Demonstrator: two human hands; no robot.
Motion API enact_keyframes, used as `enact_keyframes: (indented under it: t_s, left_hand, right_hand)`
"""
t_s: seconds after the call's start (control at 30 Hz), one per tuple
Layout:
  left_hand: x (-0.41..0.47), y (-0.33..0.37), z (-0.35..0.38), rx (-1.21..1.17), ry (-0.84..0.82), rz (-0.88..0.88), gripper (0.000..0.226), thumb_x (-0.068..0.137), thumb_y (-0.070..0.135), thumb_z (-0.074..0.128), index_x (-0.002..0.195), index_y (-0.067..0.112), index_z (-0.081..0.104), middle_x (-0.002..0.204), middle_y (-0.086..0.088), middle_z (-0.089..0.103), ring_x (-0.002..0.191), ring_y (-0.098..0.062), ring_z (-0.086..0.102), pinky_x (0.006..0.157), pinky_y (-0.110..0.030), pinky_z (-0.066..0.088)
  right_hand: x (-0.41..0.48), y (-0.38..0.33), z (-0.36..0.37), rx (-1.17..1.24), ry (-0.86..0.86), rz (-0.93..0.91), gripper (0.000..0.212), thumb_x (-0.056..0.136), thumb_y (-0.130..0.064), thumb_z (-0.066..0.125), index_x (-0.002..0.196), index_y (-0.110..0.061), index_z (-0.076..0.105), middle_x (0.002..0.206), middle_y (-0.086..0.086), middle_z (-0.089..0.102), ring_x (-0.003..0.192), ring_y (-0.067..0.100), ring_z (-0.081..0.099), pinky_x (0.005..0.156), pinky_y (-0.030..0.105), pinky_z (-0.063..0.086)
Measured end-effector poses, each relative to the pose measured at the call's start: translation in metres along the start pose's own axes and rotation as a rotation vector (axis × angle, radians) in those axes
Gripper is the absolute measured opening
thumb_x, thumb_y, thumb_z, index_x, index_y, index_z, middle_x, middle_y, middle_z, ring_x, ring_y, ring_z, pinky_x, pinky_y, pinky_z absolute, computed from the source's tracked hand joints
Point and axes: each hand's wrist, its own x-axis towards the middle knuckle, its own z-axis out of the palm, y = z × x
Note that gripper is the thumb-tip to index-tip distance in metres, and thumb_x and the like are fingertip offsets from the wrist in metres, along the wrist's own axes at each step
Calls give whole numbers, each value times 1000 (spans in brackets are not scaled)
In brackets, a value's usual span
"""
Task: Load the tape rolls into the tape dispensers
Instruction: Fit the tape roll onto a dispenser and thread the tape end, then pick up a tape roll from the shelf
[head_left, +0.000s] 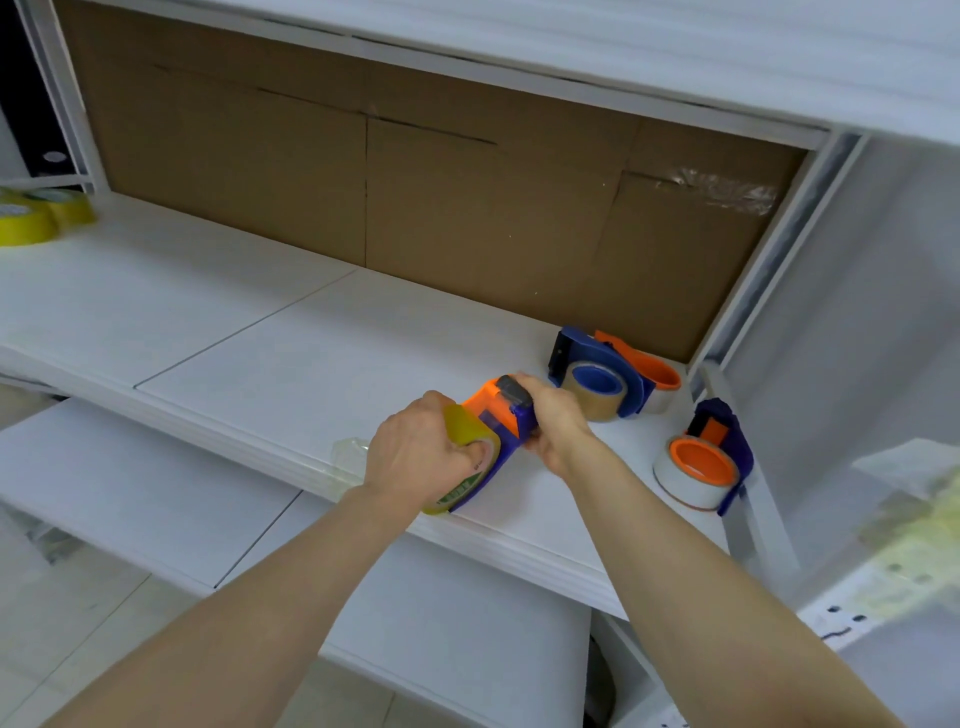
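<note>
A blue and orange tape dispenser (501, 415) lies near the front edge of the white shelf (260, 332). A yellow tape roll (465, 423) sits in it. My left hand (421, 457) grips that roll, thumb pressed at its core. My right hand (556, 421) holds the dispenser's far end by the grey cutter head. Two loaded dispensers stand at the back right: a blue one with a brown roll (597, 379) and an orange one (660, 376) behind it. A third loaded dispenser with a white roll (701, 462) sits at the right edge.
Two spare yellow tape rolls (36, 215) lie at the far left of the shelf. Brown cardboard (415, 171) backs the shelf. A clear strip of tape (350, 449) lies by my left hand. A lower white shelf (156, 499) juts out below.
</note>
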Motion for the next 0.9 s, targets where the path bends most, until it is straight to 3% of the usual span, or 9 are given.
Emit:
enact_keyframes:
  t_s: [0.07, 0.17, 0.3, 0.43, 0.5, 0.6, 0.67, 0.73, 0.9]
  left_hand:
    - [0, 1, -1, 8, -17, 2, 51, 76, 47, 65, 115, 15, 53, 106, -6, 65, 99, -29, 61, 77, -29, 45]
    - [8, -1, -5, -128, -24, -130, 43, 76, 46, 65, 103, 13, 60, 96, -8, 68, 96, -32, 62, 79, -32, 46]
    - [22, 10, -8, -689, -30, -464, 34, 79, 40, 65, 70, 9, 56, 74, -9, 62, 82, -33, 60, 75, -34, 46]
    - [28, 35, 13, -832, -166, -572, 60, 83, 44, 62, 121, 1, 46, 114, -14, 55, 109, -33, 56, 97, -43, 46]
    - [27, 43, 23, -810, -305, -550, 62, 83, 49, 59, 123, 4, 45, 119, -15, 58, 107, -32, 59, 92, -39, 49]
    - [24, 52, 28, -715, -554, -495, 52, 75, 61, 61, 95, 14, 49, 98, -10, 62, 96, -27, 61, 77, -32, 44]
    - [28, 56, 28, -688, -558, -487, 48, 76, 58, 61, 84, 14, 46, 85, -9, 55, 90, -27, 56, 64, -27, 39]
    - [37, 58, 29, -690, -476, -483, 42, 85, 48, 57, 96, 9, 46, 93, -11, 55, 92, -26, 52, 63, -28, 39]
    - [57, 56, 38, -589, -423, -434, 56, 86, 40, 57, 126, 2, 44, 122, -16, 56, 109, -29, 55, 82, -34, 39]
  right_hand:
    - [-4, -2, -1, 28, 27, 4, 26, 92, -32, 54, 107, -10, 56, 77, 7, 65, 69, 18, 61, 71, 35, 54]
    - [-11, -3, -13, 197, -103, 116, 53, 90, -51, 49, 119, -6, 49, 105, 19, 64, 87, 29, 64, 80, 43, 52]
    - [-30, 14, -23, -201, -249, 54, 39, 82, -44, 64, 111, -19, 55, 120, 13, 61, 108, 28, 60, 94, 43, 49]
    - [-29, 13, -28, -194, -94, -68, 34, 80, -20, 70, 112, -16, 58, 109, 13, 67, 98, 28, 66, 79, 42, 58]
    - [-22, 9, -42, -279, 69, -99, 25, 81, -16, 64, 105, -13, 60, 103, 15, 67, 93, 30, 67, 78, 47, 58]
    - [-10, 6, -71, -598, 186, -155, 17, 81, -24, 61, 96, -15, 62, 88, 9, 65, 87, 27, 66, 75, 39, 58]
    - [-2, 5, -89, -929, 226, -168, 17, 82, -28, 59, 93, -17, 62, 87, 6, 63, 86, 26, 63, 70, 34, 53]
    - [6, 5, -100, -1169, 251, -148, 18, 82, -30, 56, 95, -17, 60, 92, 5, 63, 91, 26, 62, 73, 34, 52]
    - [15, 1, -110, -1370, 256, -69, 25, 88, -24, 60, 109, -12, 53, 101, 8, 59, 90, 23, 54, 73, 30, 44]
